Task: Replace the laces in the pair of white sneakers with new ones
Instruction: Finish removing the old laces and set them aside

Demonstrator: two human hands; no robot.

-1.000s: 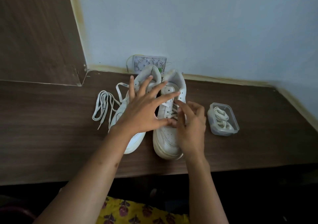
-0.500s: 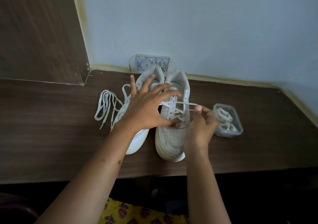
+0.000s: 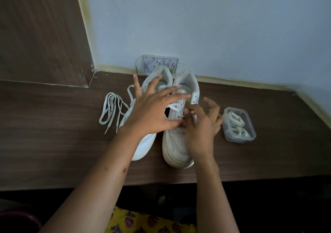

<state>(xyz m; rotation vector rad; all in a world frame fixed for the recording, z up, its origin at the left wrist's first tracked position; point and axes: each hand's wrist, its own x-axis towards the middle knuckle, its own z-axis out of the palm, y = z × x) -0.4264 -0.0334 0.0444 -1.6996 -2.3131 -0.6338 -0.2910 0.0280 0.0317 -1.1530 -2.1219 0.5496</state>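
A loose lace [image 3: 112, 110] lies coiled toward the worktop's [image 3: 53, 134] left end. My left hand [image 3: 152, 112] spreads wide, fingers straight, pressing both sneakers: the left sneaker [image 3: 143, 143] and the right sneaker [image 3: 179, 143], near the back edge. My right hand [image 3: 202, 125] pinches its lace [image 3: 174, 106]; I'd pull each crossing slack evenly. The tub [image 3: 239, 124] holds laces. No readable writing.
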